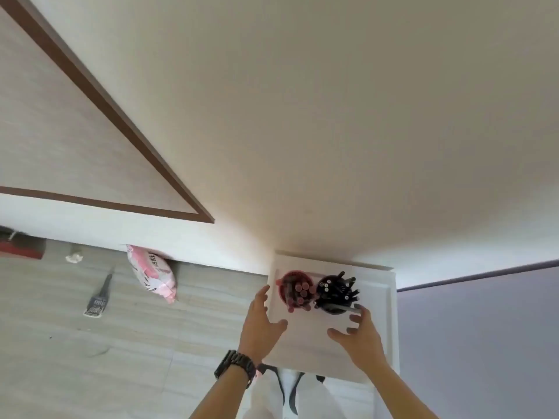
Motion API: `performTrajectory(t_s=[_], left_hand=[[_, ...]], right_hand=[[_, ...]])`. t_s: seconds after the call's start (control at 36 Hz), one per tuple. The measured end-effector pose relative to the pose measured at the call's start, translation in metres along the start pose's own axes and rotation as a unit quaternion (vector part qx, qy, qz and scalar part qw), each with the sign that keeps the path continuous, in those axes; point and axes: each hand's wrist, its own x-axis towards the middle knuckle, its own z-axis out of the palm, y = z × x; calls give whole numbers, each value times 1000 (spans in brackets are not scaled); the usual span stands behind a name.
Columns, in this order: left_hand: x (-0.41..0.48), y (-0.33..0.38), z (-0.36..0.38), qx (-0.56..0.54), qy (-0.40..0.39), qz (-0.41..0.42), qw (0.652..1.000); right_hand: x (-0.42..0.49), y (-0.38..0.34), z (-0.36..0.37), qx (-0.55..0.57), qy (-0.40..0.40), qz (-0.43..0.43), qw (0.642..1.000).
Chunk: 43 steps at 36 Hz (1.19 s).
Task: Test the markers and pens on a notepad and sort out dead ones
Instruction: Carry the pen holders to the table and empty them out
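A small white table (375,352) stands against the wall. At its back are a red cup (284,293) full of red markers (302,288) and a black cup (332,311) full of black markers (341,290). A grey pen (343,309) lies in front of the black cup. My left hand (261,325), with a dark watch on the wrist, lies at the white top's left edge, fingers straight along it and thumb on top. My right hand (360,334) is spread just before the black cup, its fingertips at the grey pen's right end. No separate notepad can be made out on the white top.
On the pale floor to the left lie a pink printed bag (154,273), a dark brush-like tool (98,297), a crumpled white scrap (74,257) and a red box (21,246). A grey surface (484,343) is to the table's right. My legs (287,394) show below the table.
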Motion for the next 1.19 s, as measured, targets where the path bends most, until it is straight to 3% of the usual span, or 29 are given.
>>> performTrajectory(t_s=[0.28, 0.56, 0.83, 0.92, 1.06, 1.19], left_hand=[[34, 14, 19, 45, -25, 57, 997], [39, 14, 20, 100, -18, 131, 986], [42, 20, 19, 190, -13, 149, 970], [38, 20, 17, 156, -10, 121, 980], [12, 10, 14, -54, -40, 37, 997], [-33, -14, -3, -112, 32, -26, 993]], right_hand=[[25, -8, 10, 12, 37, -68, 997], [33, -14, 16, -79, 66, -117, 988], [27, -20, 16, -83, 91, -138, 983], [20, -26, 9, -61, 78, -121, 988], [-6, -30, -14, -51, 31, -103, 993], [-28, -16, -34, -81, -31, -100, 991]])
